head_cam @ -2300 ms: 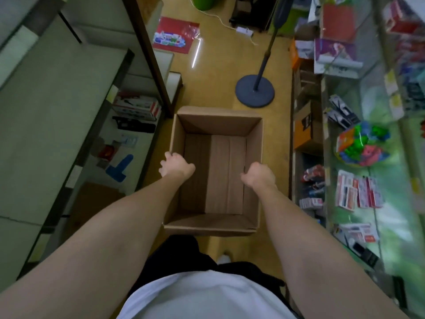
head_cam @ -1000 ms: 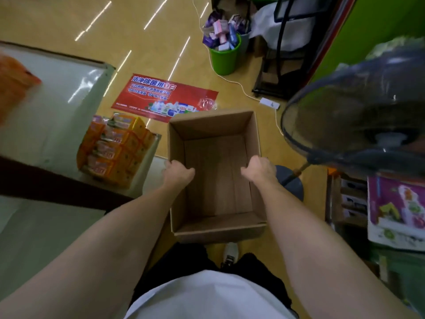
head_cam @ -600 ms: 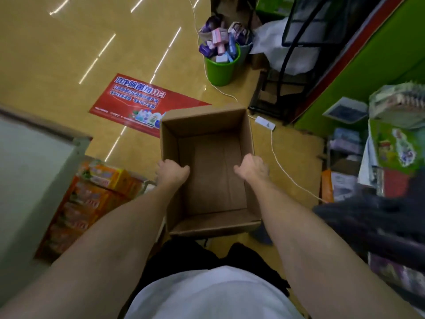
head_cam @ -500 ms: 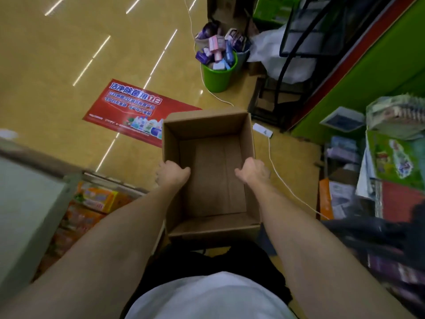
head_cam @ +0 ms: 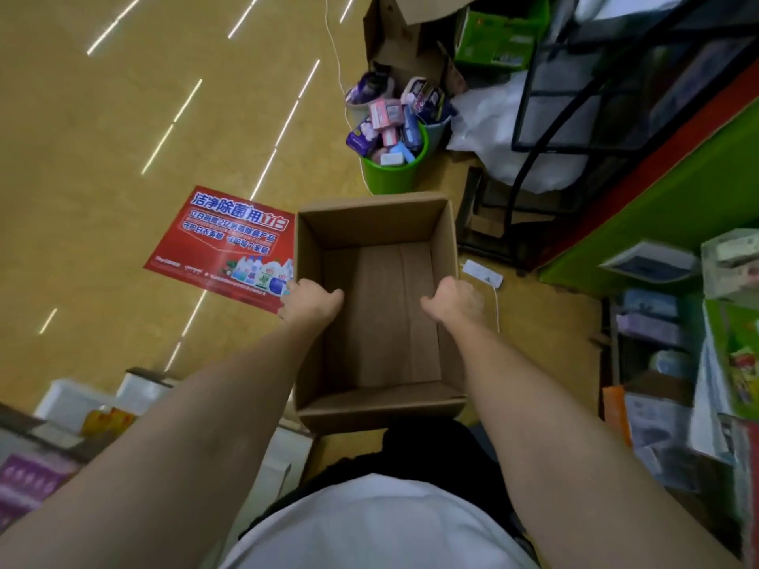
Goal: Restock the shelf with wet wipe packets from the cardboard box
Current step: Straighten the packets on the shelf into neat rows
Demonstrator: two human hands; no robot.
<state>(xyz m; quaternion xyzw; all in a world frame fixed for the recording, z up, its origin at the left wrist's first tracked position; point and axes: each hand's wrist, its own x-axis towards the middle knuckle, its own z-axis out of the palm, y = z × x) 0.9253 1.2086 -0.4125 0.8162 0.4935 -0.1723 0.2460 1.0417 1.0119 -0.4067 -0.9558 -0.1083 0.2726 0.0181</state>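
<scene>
Left hand (head_cam: 311, 301) and right hand (head_cam: 453, 299) grip cardboard box (head_cam: 376, 310) walls, centre frame | box empty | I keep it level, steering clear of green bin (head_cam: 392, 174).

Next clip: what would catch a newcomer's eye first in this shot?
The open, empty cardboard box at centre, gripped on its side walls by the left hand and right hand. Next, the red floor poster left of the box, and the green bucket crammed with small packets on the floor beyond it.
</scene>
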